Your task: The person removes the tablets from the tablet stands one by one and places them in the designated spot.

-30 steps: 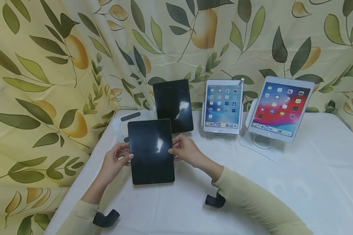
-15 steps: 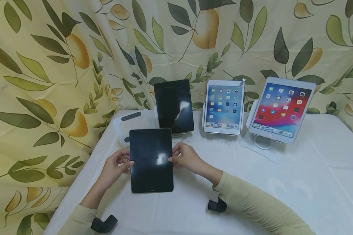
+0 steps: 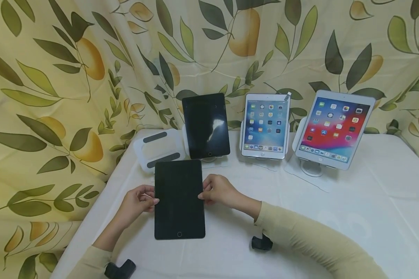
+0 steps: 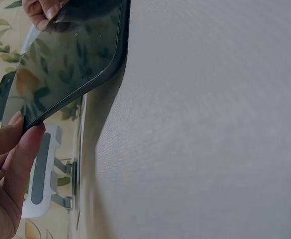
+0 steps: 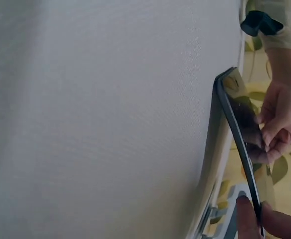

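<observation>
A black tablet (image 3: 179, 199) with a dark screen and a round home button stands between both hands in the head view. My left hand (image 3: 134, 203) pinches its left edge, thumb on the front and fingers behind. The opposite edge is pinched by my right hand (image 3: 221, 192) in the same way. Curtain leaves reflect in the tablet's glass (image 4: 80, 55) in the left wrist view, where its lower edge is close over the white cloth. Just behind it lies a white stand (image 3: 160, 149) with two dark grey pads, bearing no tablet.
At the back, a black tablet (image 3: 206, 126), a white tablet with a blue screen (image 3: 265, 126) and a white tablet with a red and blue screen (image 3: 335, 130) lean on stands. A leaf-patterned curtain (image 3: 125, 58) hangs behind the white-covered table (image 3: 300, 224). Black wrist mounts (image 3: 262, 243) hang below the sleeves.
Both hands have brought the tablet down and toward the person, away from the back row. More of the bare white stand shows behind it. The bright reflection on its screen has gone.
</observation>
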{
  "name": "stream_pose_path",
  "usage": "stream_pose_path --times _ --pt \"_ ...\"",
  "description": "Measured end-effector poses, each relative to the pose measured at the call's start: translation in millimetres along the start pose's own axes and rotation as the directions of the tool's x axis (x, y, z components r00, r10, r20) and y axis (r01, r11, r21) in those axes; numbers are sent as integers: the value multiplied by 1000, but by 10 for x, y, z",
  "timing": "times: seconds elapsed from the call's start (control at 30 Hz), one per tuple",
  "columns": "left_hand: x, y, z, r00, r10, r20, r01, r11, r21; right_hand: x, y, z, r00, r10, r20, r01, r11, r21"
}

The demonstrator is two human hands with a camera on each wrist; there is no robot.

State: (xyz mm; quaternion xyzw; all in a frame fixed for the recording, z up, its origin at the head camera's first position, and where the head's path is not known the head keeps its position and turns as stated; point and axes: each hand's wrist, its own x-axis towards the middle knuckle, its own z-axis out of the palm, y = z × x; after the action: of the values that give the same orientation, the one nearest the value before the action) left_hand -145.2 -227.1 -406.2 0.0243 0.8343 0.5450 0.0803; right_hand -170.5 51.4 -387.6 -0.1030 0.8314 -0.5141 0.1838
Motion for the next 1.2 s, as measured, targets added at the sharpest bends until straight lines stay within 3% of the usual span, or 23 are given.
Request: stream_pose_path --times 0.23,0.47,0.83,1.03,1.2 --pt "-7 -36 8 999 -21 32 21 1000 11 2 21 19 999 30 14 -29 998 -46" --pt "8 -74 30 998 -31 59 29 999 41 28 77 55 998 50 44 -48 998 -30" --pt "70 -121 50 993 -79 91 69 992 107 104 127 71 988 123 98 -120 992 -43" --pt "109 -129 78 991 -76 114 51 978 203 144 175 83 978 151 143 -139 986 -90" --pt "180 -119 59 987 -99 128 72 977 199 176 190 80 977 151 149 -135 984 -115"
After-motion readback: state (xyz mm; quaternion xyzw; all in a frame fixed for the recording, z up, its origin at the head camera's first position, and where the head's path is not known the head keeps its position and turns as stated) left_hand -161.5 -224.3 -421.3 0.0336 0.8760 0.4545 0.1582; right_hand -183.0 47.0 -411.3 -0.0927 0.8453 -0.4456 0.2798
